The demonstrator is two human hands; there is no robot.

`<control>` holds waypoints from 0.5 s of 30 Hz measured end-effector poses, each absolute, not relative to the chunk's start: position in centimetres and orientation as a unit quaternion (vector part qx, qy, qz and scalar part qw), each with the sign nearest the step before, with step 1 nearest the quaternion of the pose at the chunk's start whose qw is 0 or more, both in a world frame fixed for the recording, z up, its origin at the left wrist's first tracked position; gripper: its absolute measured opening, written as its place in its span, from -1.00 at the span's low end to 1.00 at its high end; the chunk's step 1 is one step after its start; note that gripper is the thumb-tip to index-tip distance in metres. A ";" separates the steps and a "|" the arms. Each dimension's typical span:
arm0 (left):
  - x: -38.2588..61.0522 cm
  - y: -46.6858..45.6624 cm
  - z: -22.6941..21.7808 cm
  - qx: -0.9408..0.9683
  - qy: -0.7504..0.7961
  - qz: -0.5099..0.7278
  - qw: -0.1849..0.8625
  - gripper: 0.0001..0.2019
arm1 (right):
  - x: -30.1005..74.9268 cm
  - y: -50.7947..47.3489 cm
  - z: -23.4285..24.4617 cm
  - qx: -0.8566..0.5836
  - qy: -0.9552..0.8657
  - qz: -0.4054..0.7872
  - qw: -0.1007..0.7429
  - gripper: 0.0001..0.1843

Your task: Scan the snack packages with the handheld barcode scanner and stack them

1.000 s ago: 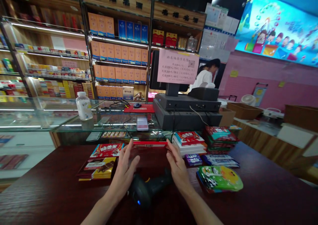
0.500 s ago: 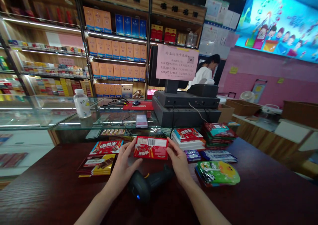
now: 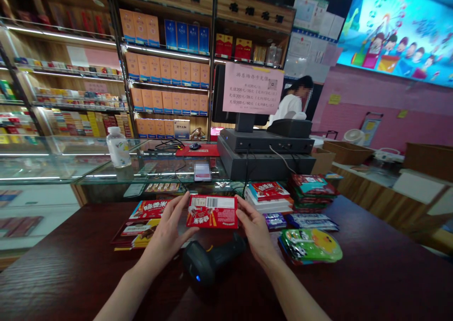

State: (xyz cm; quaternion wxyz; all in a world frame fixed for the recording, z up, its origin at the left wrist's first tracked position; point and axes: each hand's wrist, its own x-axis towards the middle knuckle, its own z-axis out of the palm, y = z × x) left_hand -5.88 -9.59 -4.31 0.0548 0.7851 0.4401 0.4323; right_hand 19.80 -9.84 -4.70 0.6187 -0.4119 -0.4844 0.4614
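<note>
A red chocolate box is held up over the counter, its printed back with a barcode towards me. My left hand has its fingers along the box's left end, the thumb stretched under the lower corner. At the right end, my right hand pinches the box between thumb and fingers. Below the box, a black barcode scanner lies on the counter with a blue light lit, touched by neither hand. Beside my left forearm are a similar red-and-white box and a stack of chocolate bars, partly hidden by that hand.
On the right lie white-sided red boxes, a stack of dark-green and red packs, blue wrapped bars and green cartoon packs. Behind stand a cash register, a white bottle and a person in white.
The chocolate box has shifted slightly left. My left hand has moved left with its fingers straighter, now nearer the stacked bars. The right hand keeps its grip; the scanner stays put.
</note>
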 end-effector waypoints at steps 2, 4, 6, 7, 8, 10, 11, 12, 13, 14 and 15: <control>-6.3 -9.9 -3.8 0.813 0.426 0.396 0.033 -0.15 | 19.7 -10.0 -4.5 -0.408 -0.488 0.467 0.614 -0.39; -6.6 -10.2 -3.4 0.834 0.417 0.359 0.030 -0.14 | 19.6 -10.1 -4.4 -0.406 -0.490 0.471 0.611 -0.41; -6.7 -10.4 -3.2 0.843 0.416 0.338 0.033 -0.17 | 19.5 -10.1 -4.3 -0.405 -0.494 0.470 0.610 -0.42; -6.7 -10.4 -3.1 0.844 0.417 0.336 0.034 -0.19 | 19.5 -10.1 -4.3 -0.405 -0.496 0.467 0.610 -0.43; -6.7 -10.4 -3.2 0.843 0.419 0.337 0.034 -0.21 | 19.4 -10.1 -4.4 -0.406 -0.498 0.464 0.610 -0.42; -6.8 -10.4 -3.3 0.837 0.422 0.347 0.032 -0.23 | 19.4 -10.0 -4.5 -0.405 -0.502 0.457 0.612 -0.41; -6.8 -10.3 -3.3 0.833 0.423 0.354 0.029 -0.23 | 19.5 -9.9 -4.6 -0.404 -0.507 0.454 0.611 -0.39; -6.9 -10.2 -3.4 0.828 0.425 0.364 0.026 -0.24 | 19.7 -9.8 -4.7 -0.404 -0.515 0.449 0.608 -0.39; -7.0 -10.1 -3.4 0.824 0.427 0.372 0.021 -0.24 | 19.9 -9.7 -4.7 -0.407 -0.527 0.440 0.602 -0.38; -7.2 -10.0 -3.4 0.820 0.427 0.381 0.016 -0.25 | 20.2 -9.7 -4.7 -0.413 -0.540 0.427 0.596 -0.39; -7.4 -9.9 -3.4 0.817 0.426 0.389 0.010 -0.27 | 20.6 -9.7 -4.6 -0.422 -0.556 0.412 0.586 -0.41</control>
